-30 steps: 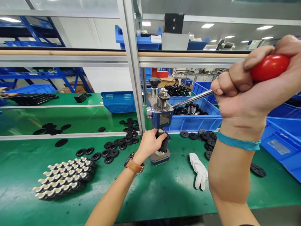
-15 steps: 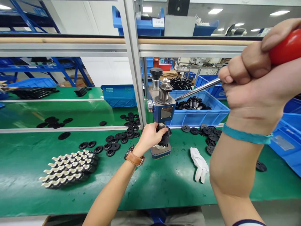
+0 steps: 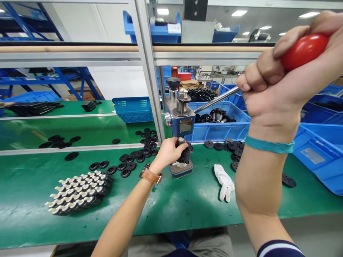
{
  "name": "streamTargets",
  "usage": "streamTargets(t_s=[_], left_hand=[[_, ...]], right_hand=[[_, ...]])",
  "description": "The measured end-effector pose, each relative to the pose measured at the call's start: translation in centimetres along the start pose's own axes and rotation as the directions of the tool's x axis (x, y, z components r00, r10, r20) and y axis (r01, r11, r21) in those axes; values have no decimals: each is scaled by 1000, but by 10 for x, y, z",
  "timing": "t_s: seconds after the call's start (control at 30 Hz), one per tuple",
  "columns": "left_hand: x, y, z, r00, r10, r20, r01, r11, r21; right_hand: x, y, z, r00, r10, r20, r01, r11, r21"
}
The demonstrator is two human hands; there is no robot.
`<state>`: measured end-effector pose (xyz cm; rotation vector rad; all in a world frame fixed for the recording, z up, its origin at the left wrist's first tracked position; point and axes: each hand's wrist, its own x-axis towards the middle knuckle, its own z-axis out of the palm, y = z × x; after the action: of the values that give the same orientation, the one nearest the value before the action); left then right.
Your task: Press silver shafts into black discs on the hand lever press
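My right hand [image 3: 284, 71] is wrapped round the red knob [image 3: 305, 51] of a steel lever [image 3: 218, 100]. That lever runs down to a blue hand press [image 3: 182, 123] beside the frame's upright post. Under the ram, my left hand [image 3: 171, 153] grips a black ribbed part [image 3: 184, 156], fingers and thumb around its upper end. The part sits on a pale seat above the press base [image 3: 182, 172]; the fingers hide some of it. Left of the press, many black discs [image 3: 131, 162] lie scattered, with a block of black parts with cream-coloured tops [image 3: 80, 192] in rows nearer me.
A white glove [image 3: 224, 182] lies right of the press. Behind it stands a blue bin [image 3: 219, 132] of black parts, with more black discs [image 3: 233, 146] in front. Another blue bin [image 3: 318, 157] is at the right edge. A blue basket [image 3: 134, 110] stands behind the metal post [image 3: 150, 71].
The view has tilted down, then swung slightly. My right hand stays on the lever knob, and my left hand keeps hold of the black part under the ram.
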<state>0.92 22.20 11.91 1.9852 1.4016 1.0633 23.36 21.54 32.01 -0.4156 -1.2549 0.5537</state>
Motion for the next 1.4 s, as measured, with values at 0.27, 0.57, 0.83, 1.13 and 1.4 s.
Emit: streamTargets(t_s=[0.27, 0.57, 0.83, 1.13, 1.4], left_hand=[[-8, -2, -1, 999, 29, 20, -26, 990, -141], [-30, -3, -2, 989, -97, -115, 33, 885, -464], [-115, -8, 9, 839, -441, 320, 269, -176, -947], [-167, -3, 37, 736, -656, 167, 200, -26, -980], [-201, -9, 19, 882, -434, 185, 457, 686, -566]], right_hand=[[-7, -16, 15, 987, 147, -64, -137, 981, 141], [-61, 8, -9, 996, 36, -81, -33, 999, 28], [-262, 48, -4, 969, 210, 127, -154, 923, -354], [-324, 74, 5, 910, 328, 255, -209, 891, -402], [-338, 71, -36, 697, 613, 373, -607, 781, -148]])
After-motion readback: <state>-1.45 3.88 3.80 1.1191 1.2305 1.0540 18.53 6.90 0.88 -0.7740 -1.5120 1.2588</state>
